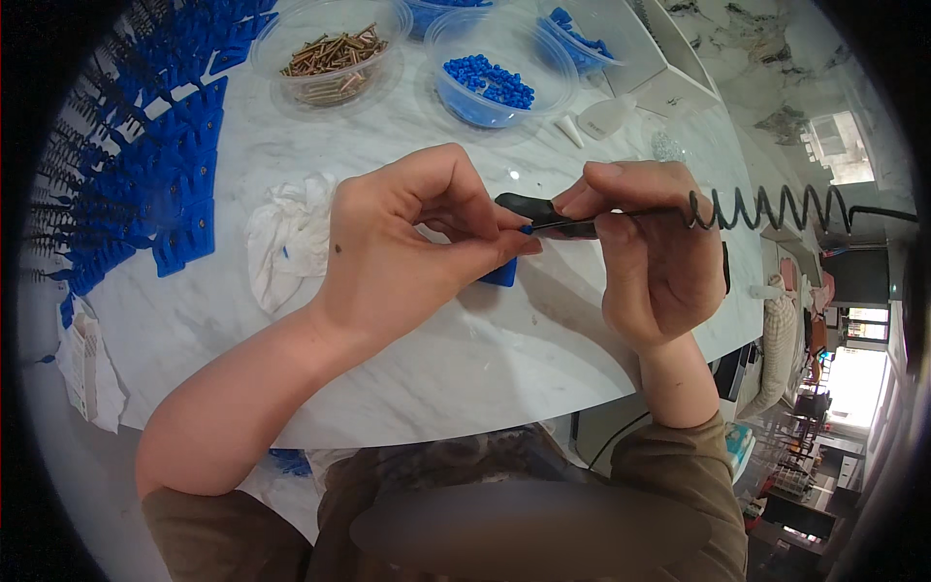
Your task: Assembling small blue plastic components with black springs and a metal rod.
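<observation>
My left hand (417, 213) is closed in a pinch on a small blue plastic piece (527, 230). The straight end of a black coiled wire (766, 209) reaches that piece. My right hand (659, 242) grips this wire between thumb and fingers, its coil stretching out to the right. Also at the right fingertips is a smooth black two-pronged object (529, 206), whose kind I cannot make out. Below my left fingertips, a blue plastic part (500, 274) shows, mostly covered by the hand.
Rows of blue plastic parts with black coils (184, 184) fill the left side. Clear tubs hold brass-coloured screws (335, 60) and small blue pieces (490, 82) at the back. Crumpled white tissue (291, 242) lies left of my hands; a white nozzle (570, 131) sits behind them.
</observation>
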